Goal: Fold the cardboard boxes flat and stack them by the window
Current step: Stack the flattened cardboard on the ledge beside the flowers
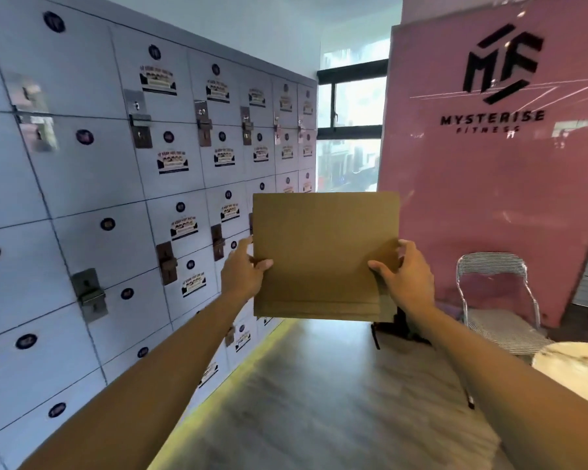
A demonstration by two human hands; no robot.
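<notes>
Lockers [123, 171] at 9 o'clock, window [350, 130] at 12, pink panel [489, 205] at 2, chair [499, 300] at 4. We hold the flattened cardboard box [323, 252] upright at centre, off the floor. Left hand [243, 273] and right hand [406, 276] grip its side edges, fingers [377, 266] curled round, thumbs on the near face.
</notes>
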